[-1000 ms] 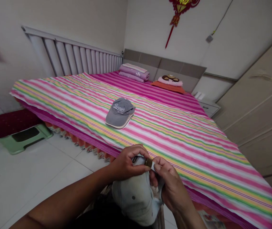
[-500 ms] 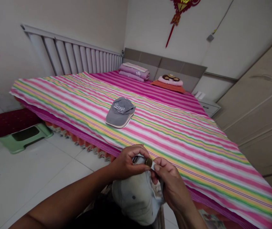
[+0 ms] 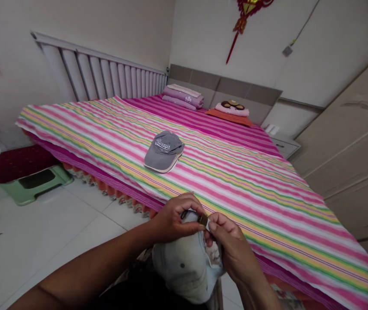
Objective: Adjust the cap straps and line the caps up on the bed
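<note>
A pale blue, faded cap rests low in front of me, its back strap up between my hands. My left hand pinches the dark brass-coloured buckle on that strap between thumb and fingers. On the other side, my right hand grips the light strap end close beside the buckle. Part of the cap's inside shows near my right fingers. A grey cap with white lettering lies on the bed, brim toward me, beyond both hands.
Directly ahead is a bed with a striped sheet. Folded purple bedding and a pink pillow lie near the headboard. A green stool stands on the floor at left; a wardrobe is at right.
The view has shifted slightly. Both hands keep their hold on the strap and buckle, and the buckle is turned a little. The grey cap stays in place on the bed.
</note>
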Tool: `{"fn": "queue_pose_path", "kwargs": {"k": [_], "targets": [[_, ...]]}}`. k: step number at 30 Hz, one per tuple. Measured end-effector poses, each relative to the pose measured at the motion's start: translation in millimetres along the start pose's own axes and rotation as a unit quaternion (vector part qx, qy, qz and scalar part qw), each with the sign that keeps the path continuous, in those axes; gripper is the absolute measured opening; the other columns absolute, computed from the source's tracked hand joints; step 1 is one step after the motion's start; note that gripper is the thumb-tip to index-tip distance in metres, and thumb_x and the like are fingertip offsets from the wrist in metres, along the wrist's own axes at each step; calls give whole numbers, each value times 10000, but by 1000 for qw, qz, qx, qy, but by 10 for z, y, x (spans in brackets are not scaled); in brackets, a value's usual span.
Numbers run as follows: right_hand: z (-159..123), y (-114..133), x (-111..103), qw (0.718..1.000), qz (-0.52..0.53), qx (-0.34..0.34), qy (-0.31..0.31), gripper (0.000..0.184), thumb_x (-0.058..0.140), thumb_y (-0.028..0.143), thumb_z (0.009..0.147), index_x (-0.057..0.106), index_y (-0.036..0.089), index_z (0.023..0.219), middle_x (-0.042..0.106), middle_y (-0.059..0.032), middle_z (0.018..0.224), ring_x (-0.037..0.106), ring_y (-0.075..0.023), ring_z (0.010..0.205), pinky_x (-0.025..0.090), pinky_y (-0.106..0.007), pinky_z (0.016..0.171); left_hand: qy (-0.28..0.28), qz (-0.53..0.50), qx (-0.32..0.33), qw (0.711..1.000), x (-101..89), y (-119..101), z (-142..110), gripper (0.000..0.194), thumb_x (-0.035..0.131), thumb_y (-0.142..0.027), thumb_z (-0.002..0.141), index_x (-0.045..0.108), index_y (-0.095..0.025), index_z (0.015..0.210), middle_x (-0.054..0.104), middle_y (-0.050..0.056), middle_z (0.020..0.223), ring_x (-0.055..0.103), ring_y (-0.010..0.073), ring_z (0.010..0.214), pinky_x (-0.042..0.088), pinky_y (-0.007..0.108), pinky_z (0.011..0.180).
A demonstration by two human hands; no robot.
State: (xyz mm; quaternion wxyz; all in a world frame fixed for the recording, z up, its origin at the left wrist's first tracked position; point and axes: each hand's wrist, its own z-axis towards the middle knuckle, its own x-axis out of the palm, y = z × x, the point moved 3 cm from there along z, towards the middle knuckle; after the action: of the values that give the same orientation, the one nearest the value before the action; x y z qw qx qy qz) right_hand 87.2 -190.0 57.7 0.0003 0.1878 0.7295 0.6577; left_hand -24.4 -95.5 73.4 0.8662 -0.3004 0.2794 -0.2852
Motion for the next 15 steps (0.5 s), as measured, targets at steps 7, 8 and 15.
{"fn": "queue_pose_path", "kwargs": {"k": [7,8,15], "targets": [[7,-10,41,1000,30,-9,1,236,671,355,684,545,160,639,510,28,519,363,-73,453,272,-197,472,6,-1,0,1000,21,17,2,191,632,-290,716,581,-144,827,610,56,774,577,149,756,409,368,855],[3,-10,40,999,31,-9,4,238,663,360,693,544,160,643,511,27,519,366,-74,452,276,-200,472,8,5,8,1000,17,10,4,189,631,-292,717,580,-145,823,613,56,766,576,150,755,407,372,856],[-12,30,-20,1000,-18,2,1,221,647,345,719,542,160,662,519,24,530,386,-74,460,269,-198,452,6,-12,-17,1000,3,15,3,198,637,-281,711,579,-133,829,604,63,780,575,146,750,417,355,833]]}}
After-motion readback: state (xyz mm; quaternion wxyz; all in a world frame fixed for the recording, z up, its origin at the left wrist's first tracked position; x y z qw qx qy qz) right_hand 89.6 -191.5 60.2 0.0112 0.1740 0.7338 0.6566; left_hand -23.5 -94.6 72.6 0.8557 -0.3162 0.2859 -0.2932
